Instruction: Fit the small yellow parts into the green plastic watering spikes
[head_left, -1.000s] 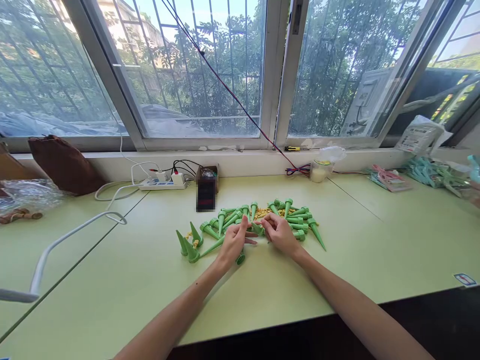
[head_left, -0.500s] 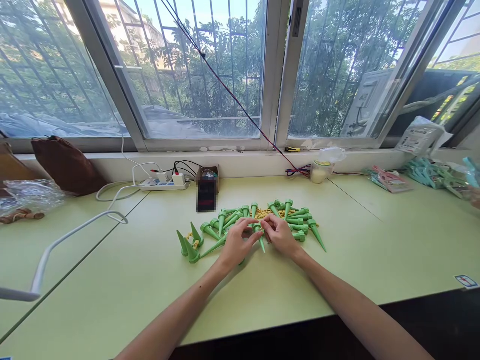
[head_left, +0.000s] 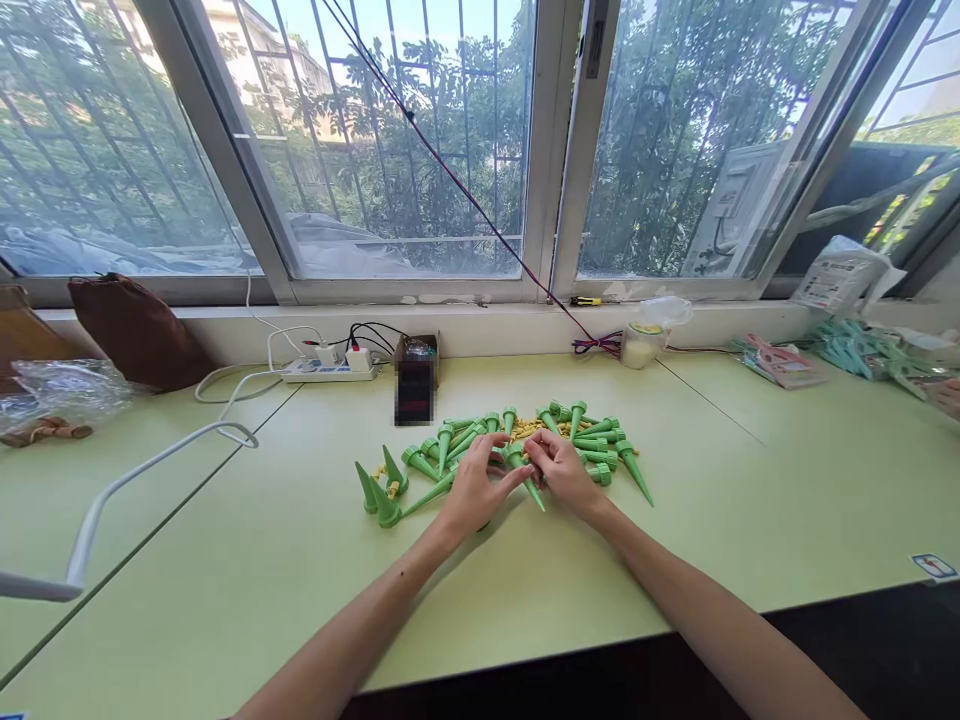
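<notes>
My left hand (head_left: 478,485) curls around a green plastic spike (head_left: 534,492), its thumb lying across the spike. The spike's wide ribbed end faces up and away, and its tip points down to the right. Close beside it, my right hand (head_left: 561,470) has thumb and forefinger pinched at the wide end. A bit of yellow shows at those fingertips, but what they pinch is mostly hidden. Behind both hands lies a pile of small yellow pieces (head_left: 529,427), with several green spikes (head_left: 596,444) around it. More green spikes (head_left: 385,505) stand points up at the left, small yellow pieces among them.
A power strip (head_left: 328,371) with plugs and a small box (head_left: 417,350) sit at the back. A white bent metal tube (head_left: 135,475) reaches in from the left. A lidded jar (head_left: 642,343) and packs of pastel clips (head_left: 784,360) are at the back right.
The green spike at my left hand has swung so its tip points further right. My right fingers have shifted slightly toward its wide end. The other spikes stay put.
</notes>
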